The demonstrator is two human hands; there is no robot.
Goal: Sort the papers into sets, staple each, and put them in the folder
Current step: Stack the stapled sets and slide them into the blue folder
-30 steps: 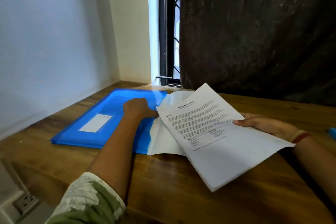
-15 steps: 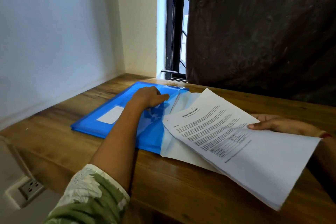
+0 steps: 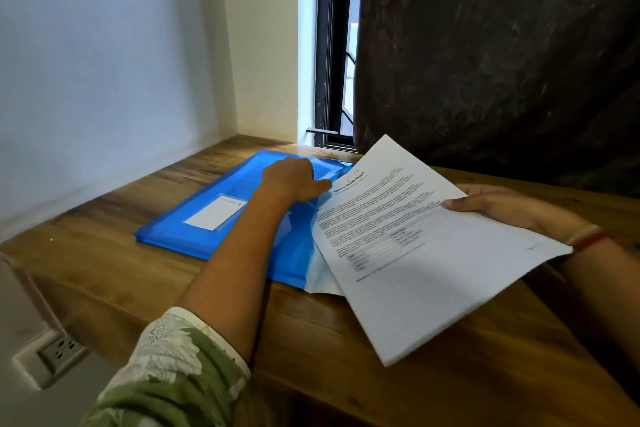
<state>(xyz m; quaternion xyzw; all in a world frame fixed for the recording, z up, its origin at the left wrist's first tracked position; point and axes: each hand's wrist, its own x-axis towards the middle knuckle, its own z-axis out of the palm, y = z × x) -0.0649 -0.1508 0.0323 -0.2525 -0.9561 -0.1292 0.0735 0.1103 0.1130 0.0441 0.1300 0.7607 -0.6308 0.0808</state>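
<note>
Compared with half a second ago, the set of papers [image 3: 415,253] is sitting further left and higher, its top corner now overlapping the right edge of the folder [image 3: 194,218], while the left hand [image 3: 294,180] is staying on the folder's cover near that same edge. The right hand [image 3: 502,205] is gripping the papers at their right side, thumb lying on top and fingers underneath, holding them tilted above the counter [image 3: 138,270]. The top sheet is white and is carrying printed text under the heading "Sample Health Report", with a small table lower down; the finer print is too small to read. The folder is blue and translucent, lying flat on the counter near the wall corner, with a white label [image 3: 216,213] on its cover and pale sheets [image 3: 323,279] sticking out at its near right corner. The left hand is lying knuckles up with its thumb pointing toward the papers; its fingertips are hidden behind the hand, so one cannot tell whether it is pinching the cover or only pressing on it. The papers are covering the folder's open side, and whether a staple is binding them is not visible.
</note>
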